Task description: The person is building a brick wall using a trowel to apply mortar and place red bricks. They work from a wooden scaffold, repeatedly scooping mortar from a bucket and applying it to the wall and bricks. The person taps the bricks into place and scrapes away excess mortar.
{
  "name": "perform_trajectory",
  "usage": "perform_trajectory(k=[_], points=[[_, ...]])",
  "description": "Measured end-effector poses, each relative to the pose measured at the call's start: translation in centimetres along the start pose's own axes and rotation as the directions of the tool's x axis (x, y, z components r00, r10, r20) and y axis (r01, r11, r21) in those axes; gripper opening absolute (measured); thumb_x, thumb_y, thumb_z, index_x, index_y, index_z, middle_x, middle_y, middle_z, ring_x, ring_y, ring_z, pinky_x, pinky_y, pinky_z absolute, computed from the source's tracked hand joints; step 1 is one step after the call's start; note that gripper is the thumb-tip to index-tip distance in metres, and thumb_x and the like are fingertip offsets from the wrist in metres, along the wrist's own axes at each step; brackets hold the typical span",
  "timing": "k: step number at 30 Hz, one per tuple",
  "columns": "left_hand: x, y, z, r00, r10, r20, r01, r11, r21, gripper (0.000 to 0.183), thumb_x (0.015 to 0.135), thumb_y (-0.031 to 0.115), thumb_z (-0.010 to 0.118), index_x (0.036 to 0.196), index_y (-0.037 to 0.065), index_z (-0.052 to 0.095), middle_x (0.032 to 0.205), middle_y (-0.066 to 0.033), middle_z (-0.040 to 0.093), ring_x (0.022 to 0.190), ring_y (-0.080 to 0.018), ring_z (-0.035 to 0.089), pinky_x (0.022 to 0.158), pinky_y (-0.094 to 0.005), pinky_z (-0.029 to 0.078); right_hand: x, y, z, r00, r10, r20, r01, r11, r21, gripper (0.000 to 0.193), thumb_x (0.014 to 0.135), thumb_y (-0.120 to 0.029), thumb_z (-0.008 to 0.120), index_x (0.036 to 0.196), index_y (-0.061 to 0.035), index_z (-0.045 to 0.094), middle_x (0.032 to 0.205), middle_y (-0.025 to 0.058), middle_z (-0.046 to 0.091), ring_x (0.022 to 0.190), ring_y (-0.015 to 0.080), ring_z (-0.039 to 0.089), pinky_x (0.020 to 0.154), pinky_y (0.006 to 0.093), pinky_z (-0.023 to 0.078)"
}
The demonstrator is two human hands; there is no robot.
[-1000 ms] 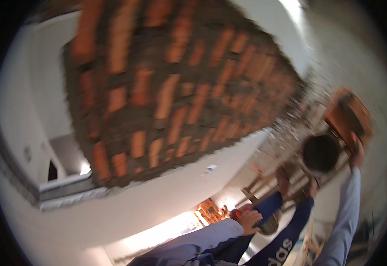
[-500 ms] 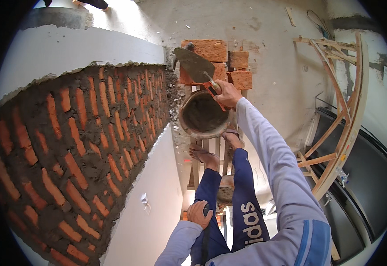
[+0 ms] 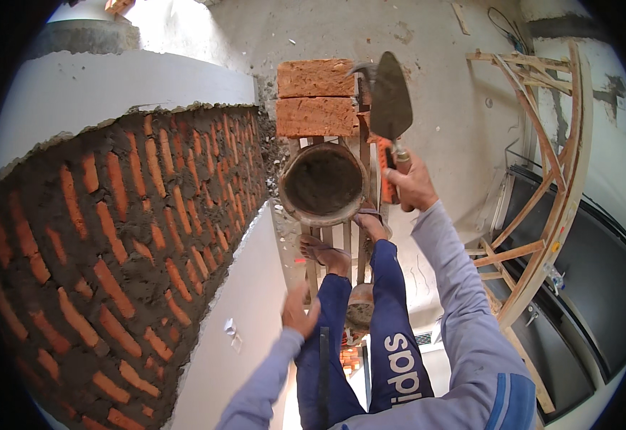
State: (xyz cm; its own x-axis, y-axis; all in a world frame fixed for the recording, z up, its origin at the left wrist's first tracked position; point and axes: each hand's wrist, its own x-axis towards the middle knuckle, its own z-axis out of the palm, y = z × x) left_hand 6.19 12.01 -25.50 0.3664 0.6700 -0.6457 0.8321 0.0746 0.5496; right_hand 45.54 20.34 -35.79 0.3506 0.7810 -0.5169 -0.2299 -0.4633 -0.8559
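My right hand (image 3: 415,185) is closed round the wooden handle of a trowel (image 3: 392,100), its pointed grey blade turned up and away from me. A claw hammer with an orange and black grip (image 3: 387,172) is held in the same hand; its metal head shows partly behind the blade. Left of this hand stands a round bucket (image 3: 323,183) with grey mortar inside. Two orange bricks (image 3: 315,79) lie side by side just beyond it. My left hand (image 3: 299,311) is lifted beside my left thigh, empty, with its slightly blurred fingers apart. A black strap (image 3: 324,373) lies over that thigh.
Along the left runs a wall of bricks and mortar (image 3: 119,236) bordered by white plaster. My feet (image 3: 327,256) stand on narrow scaffold bars (image 3: 349,236). A second bucket (image 3: 360,308) is lower between my legs. At right stands a wooden frame (image 3: 574,186) before dark panels.
My right hand has moved right with the trowel and hammer, and the blade has swung from up-left to nearly straight up. My left hand has let go of the black strap and moved left.
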Motion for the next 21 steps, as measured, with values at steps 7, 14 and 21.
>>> perform_trajectory(k=[7, 14, 21], points=[[33.1, 5.8, -5.8, 0.825, 0.493, -0.276, -0.359, 0.835, 0.417, 0.093, 0.075, 0.021, 0.077, 0.15, 0.003, 0.025, 0.154, -0.0221, 0.027, 0.142, -0.0361, 0.027, 0.116, -0.0437, 0.026, 6.7, 6.0, -2.5, 0.98, 0.194, -0.033, -0.194, 0.981, -0.003, 0.038, 0.079, 0.0, 0.067, 0.115, -0.0008, 0.056, 0.088, 0.0042, 0.064, 0.077, 0.0131, 0.06, 0.068, 0.0288, 0.051], [44.1, 3.6, -3.1, 0.961, -0.171, -0.216, 0.035, 0.853, -0.522, 0.073, 0.077, 0.042, 0.081, 0.128, -0.004, 0.055, 0.122, -0.0173, 0.063, 0.112, -0.0254, 0.06, 0.096, -0.0356, 0.047, 6.5, 12.5, -0.6, 0.964, 0.188, -0.188, -0.185, 0.982, 0.037, 0.041, 0.078, 0.0, 0.068, 0.117, -0.0006, 0.057, 0.092, 0.0059, 0.067, 0.081, 0.0145, 0.064, 0.071, 0.0307, 0.052], [44.5, 1.5, -4.1, 0.944, -0.211, -0.255, 0.114, 0.93, -0.349, 0.057, 0.08, 0.043, 0.078, 0.11, -0.005, 0.067, 0.102, -0.0123, 0.071, 0.09, -0.0182, 0.067, 0.082, -0.0323, 0.052, 5.5, 10.1, 0.2, 0.939, -0.11, -0.325, -0.045, 0.9, -0.434, 0.046, 0.074, -0.01, 0.067, 0.118, 0.0023, 0.06, 0.098, 0.0112, 0.069, 0.087, 0.022, 0.066, 0.082, 0.0341, 0.052]])
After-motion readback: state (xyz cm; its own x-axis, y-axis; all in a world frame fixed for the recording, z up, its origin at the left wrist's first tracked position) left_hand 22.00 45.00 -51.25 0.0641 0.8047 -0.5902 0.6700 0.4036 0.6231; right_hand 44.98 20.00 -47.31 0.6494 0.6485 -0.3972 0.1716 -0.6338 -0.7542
